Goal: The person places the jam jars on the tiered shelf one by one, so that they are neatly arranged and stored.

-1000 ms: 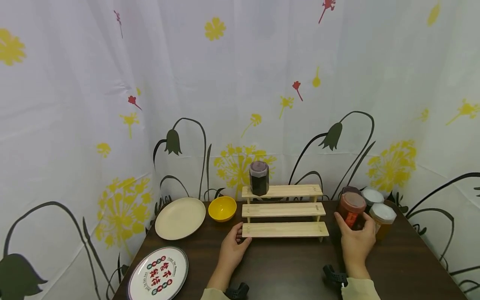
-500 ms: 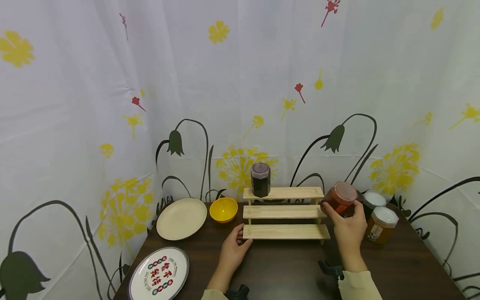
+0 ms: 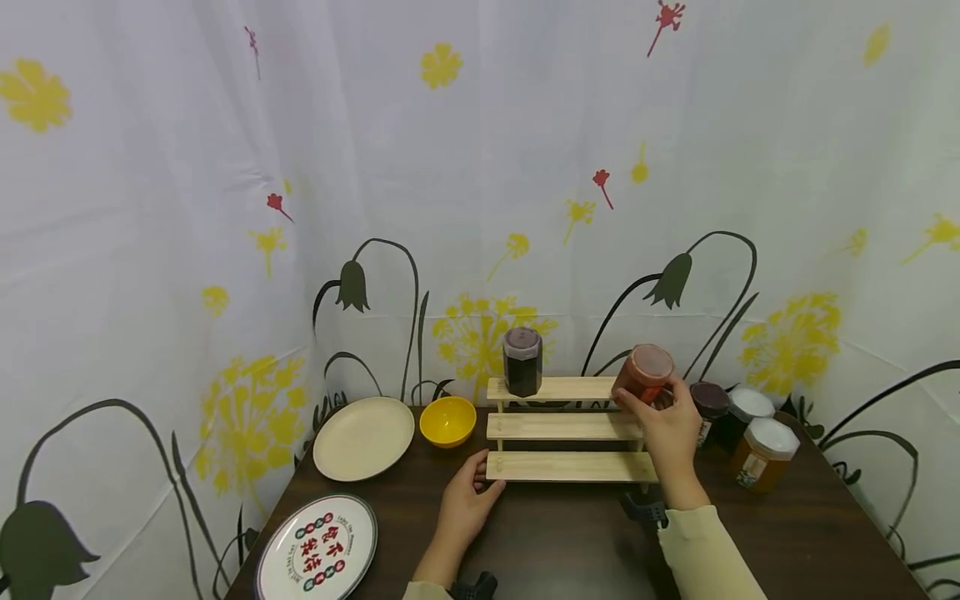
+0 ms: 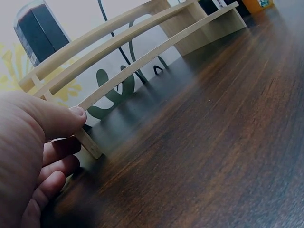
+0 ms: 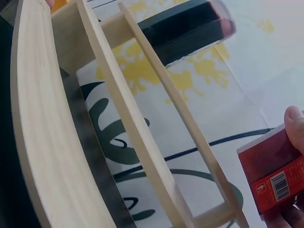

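Taking the centre of the wooden rack (image 3: 562, 427) as the middle of a clock, with twelve pointing away from me, my right hand (image 3: 675, 433) is at about three o'clock. Its thumb and fingers pinch the red jar (image 3: 647, 367), which I hold tilted near two o'clock, by the right end of the top board. From the right wrist, a gap shows between the jar's base and that board, so I'd say it isn't set down yet.

My left hand (image 3: 467, 496) is at eight o'clock, thumb and fingers pinching the front left corner of the lowest board; I judge that I'm steadying it.

As for how far along I am: one dark jar (image 3: 522, 362) already stands upright on the top board, at eleven o'clock. The red one is midway, off the table (image 3: 570, 533) but not placed. Three more jars stand off the rack around three o'clock: a purple-lidded jar (image 3: 708, 404), a white-lidded dark jar (image 3: 750, 407) and an amber jar (image 3: 763, 458). The middle and lowest boards carry no jar, so if all of them belong up here, most of the work looks left to do.
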The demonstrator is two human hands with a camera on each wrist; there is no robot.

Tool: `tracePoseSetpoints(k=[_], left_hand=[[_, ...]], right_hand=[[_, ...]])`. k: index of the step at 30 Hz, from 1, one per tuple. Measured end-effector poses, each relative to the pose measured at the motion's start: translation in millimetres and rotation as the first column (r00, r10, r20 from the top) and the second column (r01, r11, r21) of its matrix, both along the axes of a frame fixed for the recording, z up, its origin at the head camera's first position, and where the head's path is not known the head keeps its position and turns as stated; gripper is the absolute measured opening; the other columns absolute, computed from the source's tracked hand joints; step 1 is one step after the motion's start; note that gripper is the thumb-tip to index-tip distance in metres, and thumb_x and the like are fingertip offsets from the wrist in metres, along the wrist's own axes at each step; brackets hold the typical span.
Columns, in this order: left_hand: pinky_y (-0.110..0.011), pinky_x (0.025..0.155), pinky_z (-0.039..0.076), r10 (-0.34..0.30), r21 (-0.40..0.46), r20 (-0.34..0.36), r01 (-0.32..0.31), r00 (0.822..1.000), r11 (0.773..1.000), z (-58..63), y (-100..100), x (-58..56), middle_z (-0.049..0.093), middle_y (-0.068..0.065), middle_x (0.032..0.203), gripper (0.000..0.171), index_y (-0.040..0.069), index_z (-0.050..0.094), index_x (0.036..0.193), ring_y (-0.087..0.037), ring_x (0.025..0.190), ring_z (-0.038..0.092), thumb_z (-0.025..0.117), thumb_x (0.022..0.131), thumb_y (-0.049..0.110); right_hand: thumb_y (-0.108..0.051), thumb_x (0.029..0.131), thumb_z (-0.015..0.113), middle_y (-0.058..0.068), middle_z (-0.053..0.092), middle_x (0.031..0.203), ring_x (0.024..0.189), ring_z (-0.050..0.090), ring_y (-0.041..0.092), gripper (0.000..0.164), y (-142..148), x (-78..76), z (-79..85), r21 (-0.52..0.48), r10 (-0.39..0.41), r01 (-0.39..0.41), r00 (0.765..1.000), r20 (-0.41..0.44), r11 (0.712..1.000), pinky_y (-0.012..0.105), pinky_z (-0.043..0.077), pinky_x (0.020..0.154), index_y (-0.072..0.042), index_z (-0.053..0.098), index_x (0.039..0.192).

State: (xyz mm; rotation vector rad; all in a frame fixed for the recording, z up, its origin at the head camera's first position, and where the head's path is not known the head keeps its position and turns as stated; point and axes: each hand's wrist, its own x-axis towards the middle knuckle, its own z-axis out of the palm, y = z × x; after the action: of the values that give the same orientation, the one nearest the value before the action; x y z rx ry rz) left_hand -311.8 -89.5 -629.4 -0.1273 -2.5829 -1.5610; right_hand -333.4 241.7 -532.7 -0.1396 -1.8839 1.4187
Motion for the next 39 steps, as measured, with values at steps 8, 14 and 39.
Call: tracePoseSetpoints(k=[8,14,39], left_hand=[[-0.032,0.093,0.054,0.002,0.005,0.015,-0.002,1.0,1.0,-1.7,3,3.2,0.075,-0.005,0.125,0.06,0.01,0.063,0.149,-0.017,0.107,0.066,0.086,0.094,0.023],[-0.036,0.095,0.055,-0.005,0.006,0.016,0.005,1.0,1.0,2.0,3,3.1,0.075,-0.005,0.126,0.062,0.01,0.062,0.15,-0.017,0.109,0.066,0.086,0.095,0.024],[-0.036,0.096,0.054,0.01,-0.004,0.017,-0.01,1.0,1.0,7.3,0,3.6,0.074,-0.005,0.126,0.061,0.009,0.062,0.15,-0.017,0.108,0.065,0.085,0.096,0.023]], right_hand=[[-0.025,0.082,0.098,0.014,0.074,0.136,0.123,0.075,0.032,0.073,-6,-12.7,3.8,-0.01,0.039,-0.039,0.999,0.029,0.999,0.006,0.052,0.088,-0.009,0.064,0.145],[-0.023,0.081,0.099,0.017,0.074,0.135,0.122,0.075,0.034,0.072,-10,-19.2,9.6,0.02,0.037,-0.038,0.999,0.032,0.999,0.006,0.051,0.086,-0.008,0.065,0.143],[-0.029,0.09,0.091,0.023,0.069,0.146,0.135,0.068,0.042,0.074,-6,-41.6,7.9,0.175,0.109,-0.16,0.958,0.267,0.972,0.057,0.056,0.111,-0.007,0.059,0.153]])
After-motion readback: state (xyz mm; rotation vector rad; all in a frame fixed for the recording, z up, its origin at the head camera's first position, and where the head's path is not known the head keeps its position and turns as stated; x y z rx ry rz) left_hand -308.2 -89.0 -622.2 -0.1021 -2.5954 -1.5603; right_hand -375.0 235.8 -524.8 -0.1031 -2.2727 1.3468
